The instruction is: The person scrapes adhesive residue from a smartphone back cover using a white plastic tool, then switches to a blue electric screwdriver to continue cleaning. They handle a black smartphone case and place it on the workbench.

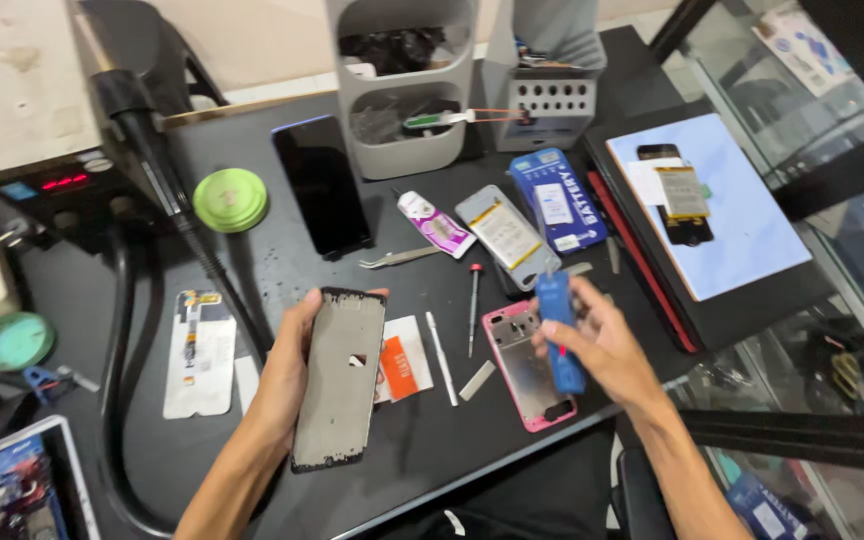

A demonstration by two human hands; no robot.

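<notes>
The left hand (287, 365) grasps a grey phone frame (340, 378), fingers wrapped on its left long edge, thumb tip at the top corner. The frame is held just above the near edge of the desk (252, 270), flat inner face up. Its long axis runs almost straight away from the person, top end tipped slightly right, toward the far edge.

The right hand (602, 345) is clenched around a blue bar-shaped tool (559, 335). The tool's long axis also runs near to far, its lower end over a pink phone frame (527, 365) lying at the near edge.

Between the 2 hands lie a white-and-orange card (402, 365), a white stick (441, 345), a thin screwdriver (473, 310) and a small grey strip (477, 381). Beyond them lie tweezers (399, 257), a small tube (434, 224), a grey battery (505, 235) and a blue packet (558, 200). A black phone screen (322, 187) lies face up toward the far edge, a green round tin (230, 200) just to its left. A black hose (177, 210) crosses the desk's left half, passing close beside the left hand. A white flat part (199, 353) lies left of the hose.
</notes>
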